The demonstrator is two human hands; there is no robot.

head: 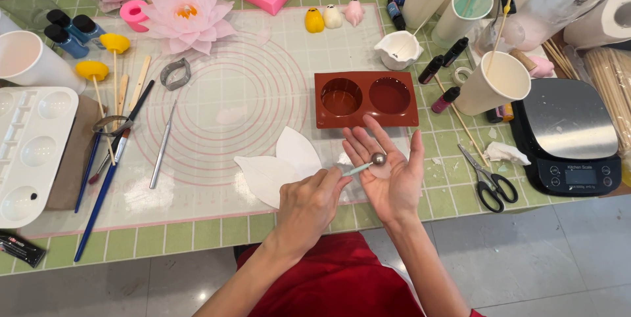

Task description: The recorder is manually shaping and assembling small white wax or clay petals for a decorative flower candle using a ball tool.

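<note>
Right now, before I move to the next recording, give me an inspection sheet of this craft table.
Surface: green tiled table under a translucent ringed mat.
Job's things: ball-ended tool; thin pale petal on the open palm; white petals on the mat.
Clutter: brown two-cavity mould, pink flower, paper cups, scissors, scale, brushes.
Hands: left hand fingers pinch the tool; right hand open, palm up.
Cables: nothing seen.
Surroundings: grey floor.

Left hand [309, 205] pinched closed, knuckles up; right hand [388, 166] open, palm up.
</note>
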